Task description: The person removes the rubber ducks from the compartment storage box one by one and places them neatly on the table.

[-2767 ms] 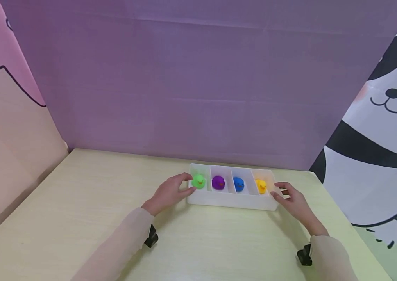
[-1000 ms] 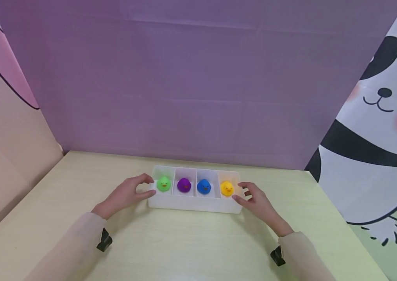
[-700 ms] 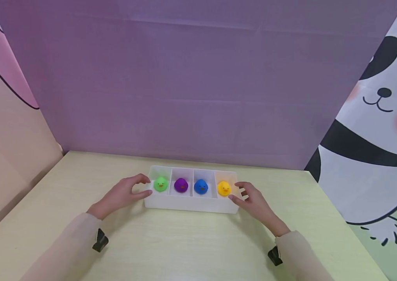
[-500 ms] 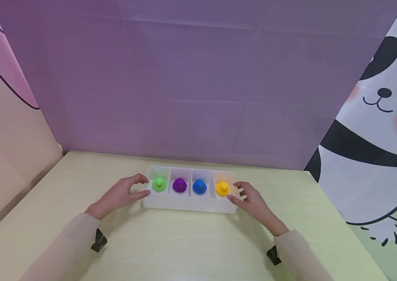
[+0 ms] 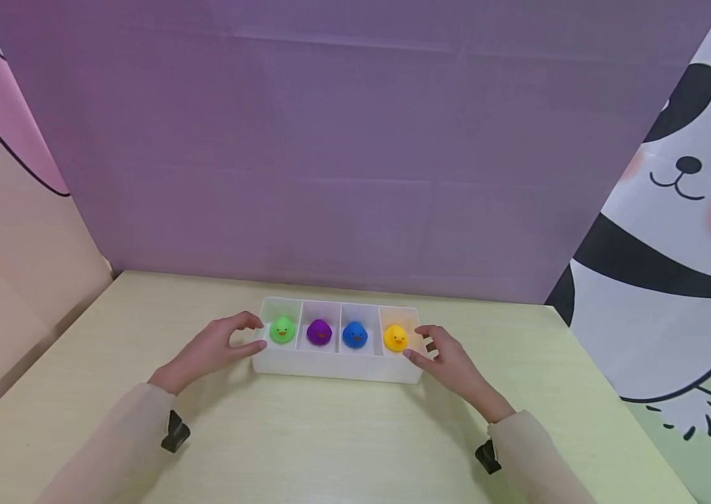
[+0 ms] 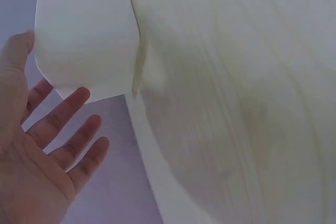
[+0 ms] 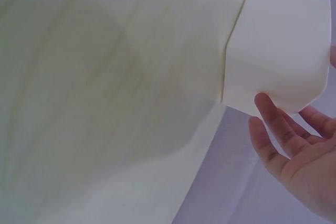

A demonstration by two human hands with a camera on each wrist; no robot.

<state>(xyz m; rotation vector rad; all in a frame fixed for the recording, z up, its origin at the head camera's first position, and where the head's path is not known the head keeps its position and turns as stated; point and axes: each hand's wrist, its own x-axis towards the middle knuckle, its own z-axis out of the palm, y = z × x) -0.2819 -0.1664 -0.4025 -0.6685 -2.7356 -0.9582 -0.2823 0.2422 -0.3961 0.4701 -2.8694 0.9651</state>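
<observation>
A white divided tray (image 5: 336, 366) sits on the table near its back edge. Each compartment holds one toy duck: from left to right a green duck (image 5: 283, 330), a purple duck (image 5: 319, 332), a blue duck (image 5: 355, 334) and a yellow duck (image 5: 395, 338). My left hand (image 5: 212, 346) grips the tray's left end between thumb and fingers. At the other end, my right hand (image 5: 453, 360) holds the tray the same way. Both wrist views show fingertips against the tray's plain end walls; the ducks are out of sight there.
The pale wooden table (image 5: 330, 441) spreads out in front of the tray and to both sides. A purple backdrop (image 5: 355, 154) rises just behind the table's back edge. Printed sheets flank the table, with a panda (image 5: 683, 280) on the right one.
Between both hands, the tray has moved left across the table with its ducks, mostly in the earlier frames. Over the last half second it has shifted only slightly left.
</observation>
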